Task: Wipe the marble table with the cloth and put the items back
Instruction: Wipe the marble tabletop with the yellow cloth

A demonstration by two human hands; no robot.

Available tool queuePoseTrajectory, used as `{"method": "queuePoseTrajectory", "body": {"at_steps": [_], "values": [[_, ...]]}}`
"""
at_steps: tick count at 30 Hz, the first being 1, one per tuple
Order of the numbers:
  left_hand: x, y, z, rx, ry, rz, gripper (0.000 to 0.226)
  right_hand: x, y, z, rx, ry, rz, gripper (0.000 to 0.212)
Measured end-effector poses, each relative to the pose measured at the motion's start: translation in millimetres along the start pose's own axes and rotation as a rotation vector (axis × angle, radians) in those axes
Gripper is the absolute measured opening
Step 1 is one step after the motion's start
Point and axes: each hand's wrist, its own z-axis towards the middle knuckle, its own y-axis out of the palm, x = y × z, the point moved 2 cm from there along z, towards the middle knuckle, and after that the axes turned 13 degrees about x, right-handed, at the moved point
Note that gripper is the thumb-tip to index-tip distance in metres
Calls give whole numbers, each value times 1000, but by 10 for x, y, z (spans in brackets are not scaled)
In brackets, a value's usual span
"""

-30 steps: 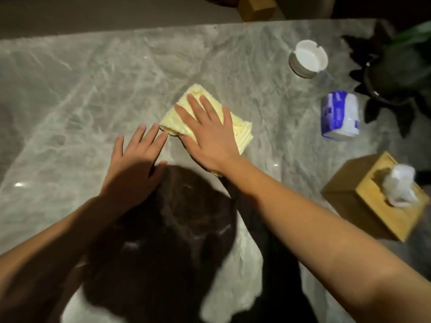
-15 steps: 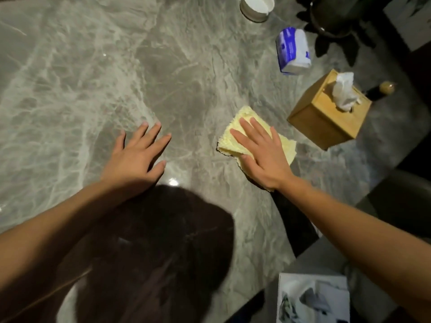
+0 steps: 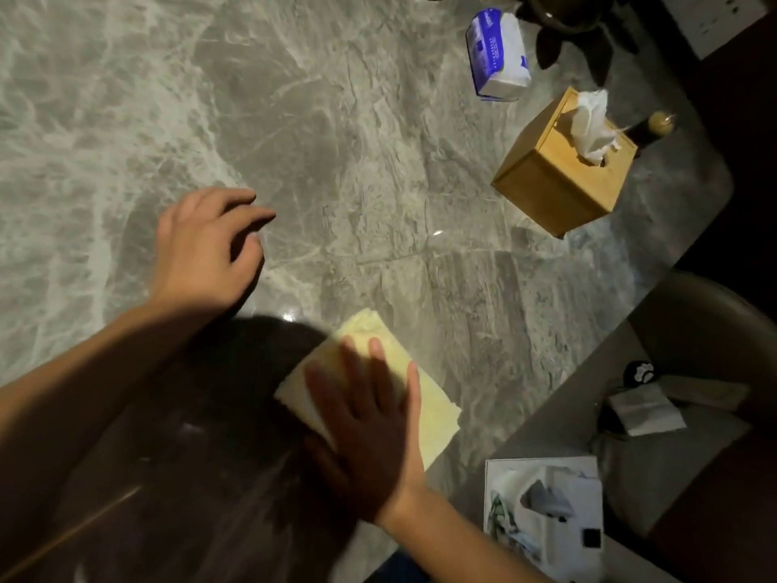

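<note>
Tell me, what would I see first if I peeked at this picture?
You would spot the yellow cloth first, bright against the grey marble table, with the right hand pressed flat on it near the front edge. The left hand rests on the table to the cloth's left, fingers curled. Farther back on the right sits a wooden tissue box with a white tissue poking out, and a blue and white tissue pack behind it.
</note>
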Motion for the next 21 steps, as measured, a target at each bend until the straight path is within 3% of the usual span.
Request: {"method": "queuePoseTrajectory", "body": {"at_steps": [10,15,21], "values": [[-156,190,306,-42,40,71,50,390,3,931,15,-249,31,63],[-176,204,303,-22,98,126,49,788,-39,2171,48,-110,-75,75],[-207,206,287,-41,126,156,48,1058,-83,3105,60,-85,-88,68]]}}
